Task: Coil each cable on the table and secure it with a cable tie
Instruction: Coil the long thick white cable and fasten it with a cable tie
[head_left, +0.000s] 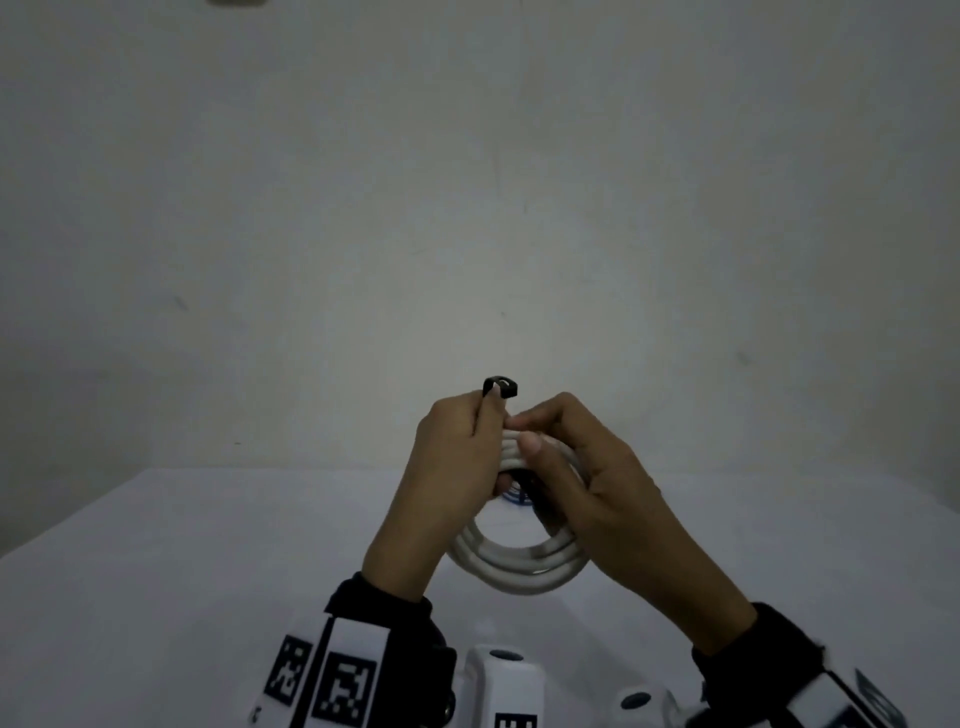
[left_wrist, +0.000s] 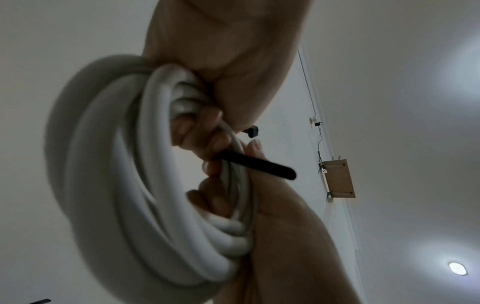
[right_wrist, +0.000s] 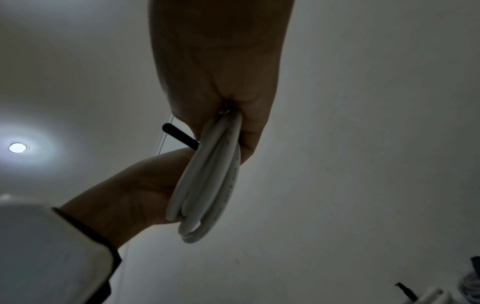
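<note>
Pale wall and a white table (head_left: 182, 571) fill the head view; low centre, both hands hold a coiled white cable (head_left: 519, 564) clear of the table. Left hand (head_left: 457, 467) grips the coil top and a black cable tie (head_left: 500, 387); right hand (head_left: 587, 478) pinches the same bunch. Tying looks under way; next, the strap's loose end needs threading through its buckle

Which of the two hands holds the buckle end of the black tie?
The left hand: the black tie sticks up from its fingertips, while the right hand grips the white cable coil.
</note>
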